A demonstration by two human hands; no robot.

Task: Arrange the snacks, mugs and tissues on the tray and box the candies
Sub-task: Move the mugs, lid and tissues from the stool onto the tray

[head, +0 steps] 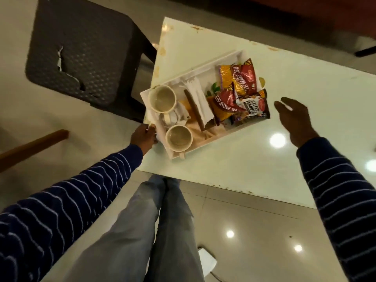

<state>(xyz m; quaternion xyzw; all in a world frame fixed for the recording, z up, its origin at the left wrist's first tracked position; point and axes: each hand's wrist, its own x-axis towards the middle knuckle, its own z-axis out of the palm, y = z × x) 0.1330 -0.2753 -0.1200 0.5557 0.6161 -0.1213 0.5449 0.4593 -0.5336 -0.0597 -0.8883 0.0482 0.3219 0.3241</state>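
A white tray [205, 67] lies at the left end of a glossy white table [284, 110]. It holds two cream mugs [162, 98] [179, 138], a stack of white tissues [196, 96] with a brown stick across it, and several snack packets [240, 86], one marked salted peanuts [252, 107]. My left hand [143, 137] grips the tray's near-left edge. Just right of the tray hovers my right hand [295, 117], fingers spread and holding nothing. I see no candies or box.
A dark plastic stool [81, 49] stands left of the table, close to the tray's corner. A wooden bar [34, 146] juts in from the left. My legs [154, 226] are below the table's near edge. Tiled floor surrounds the table.
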